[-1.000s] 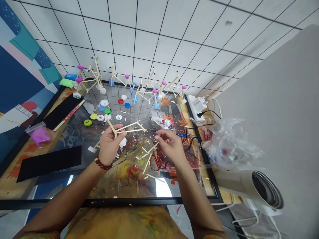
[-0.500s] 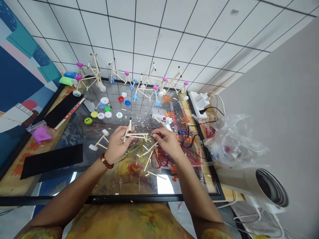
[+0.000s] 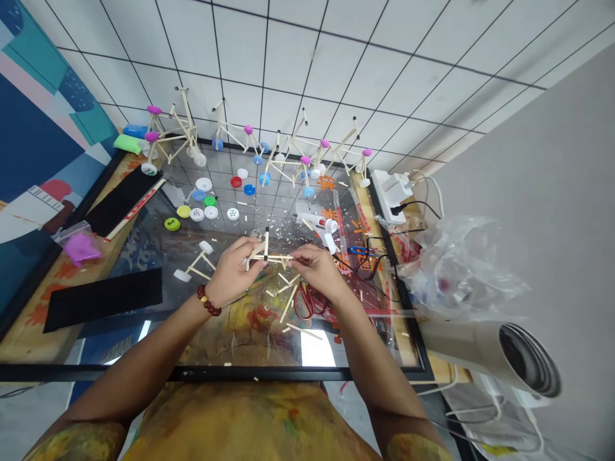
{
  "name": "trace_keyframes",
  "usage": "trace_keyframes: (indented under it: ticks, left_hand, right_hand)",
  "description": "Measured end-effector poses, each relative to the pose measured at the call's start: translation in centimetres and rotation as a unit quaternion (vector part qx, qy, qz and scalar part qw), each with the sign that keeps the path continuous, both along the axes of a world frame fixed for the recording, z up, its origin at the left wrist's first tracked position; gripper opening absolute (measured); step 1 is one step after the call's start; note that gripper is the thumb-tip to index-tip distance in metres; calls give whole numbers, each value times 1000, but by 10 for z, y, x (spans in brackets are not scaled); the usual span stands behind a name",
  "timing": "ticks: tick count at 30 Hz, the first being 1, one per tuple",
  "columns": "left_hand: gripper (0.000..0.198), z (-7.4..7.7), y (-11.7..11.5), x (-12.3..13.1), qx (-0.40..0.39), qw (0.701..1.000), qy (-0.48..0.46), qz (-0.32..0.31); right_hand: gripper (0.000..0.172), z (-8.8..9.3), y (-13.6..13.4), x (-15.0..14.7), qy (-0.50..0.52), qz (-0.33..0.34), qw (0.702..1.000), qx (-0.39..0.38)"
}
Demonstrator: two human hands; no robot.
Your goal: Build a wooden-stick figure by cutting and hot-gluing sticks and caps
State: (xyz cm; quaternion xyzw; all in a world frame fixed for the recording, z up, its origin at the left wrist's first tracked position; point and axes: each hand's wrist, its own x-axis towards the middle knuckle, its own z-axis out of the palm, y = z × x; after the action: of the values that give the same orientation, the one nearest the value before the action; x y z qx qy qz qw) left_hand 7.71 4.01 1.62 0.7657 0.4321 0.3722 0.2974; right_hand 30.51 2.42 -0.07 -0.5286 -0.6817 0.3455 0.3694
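My left hand [image 3: 234, 272], with a beaded bracelet at the wrist, is closed on a small wooden stick frame [image 3: 273, 258] that has a black-tipped crosspiece. At the frame's right end, the fingers of my right hand [image 3: 317, 272] pinch the stick tips; whether a separate small piece is between them I cannot make out. Loose wooden sticks [image 3: 288, 304] and red-handled scissors [image 3: 303, 301] lie just below my right hand. Left of my left hand stands a stick axle with white cap wheels [image 3: 182, 275].
Several stick bicycle models [image 3: 288, 163] with purple seats line the back. Coloured bottle caps [image 3: 210, 201] lie in front of them. A white glue gun [image 3: 321, 223] rests behind my right hand. A power strip [image 3: 389, 195], cables and a plastic bag [image 3: 456, 269] are at the right.
My right hand has moved left to the frame's end and now touches it. The frame has turned slightly in my left hand. The camera view has shifted a little.
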Motion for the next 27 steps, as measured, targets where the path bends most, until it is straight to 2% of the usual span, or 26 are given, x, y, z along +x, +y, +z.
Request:
trace_keyframes:
  ticks: [8, 14, 21, 27]
  left_hand:
    - [9, 1, 3, -2, -18, 1000, 0, -25]
    - [10, 1, 3, -2, -30, 999, -6, -18]
    - [10, 2, 2, -2, -42, 999, -9, -7]
    - [9, 1, 2, -2, -36, 999, -20, 3]
  right_hand:
    - [10, 2, -1, -3, -5, 1, 1000, 1]
    - [21, 2, -1, -5, 8, -1, 1000, -28]
    - [13, -6, 4, -6, 47, 2, 998, -30]
    - [13, -7, 1, -5, 67, -16, 997, -41]
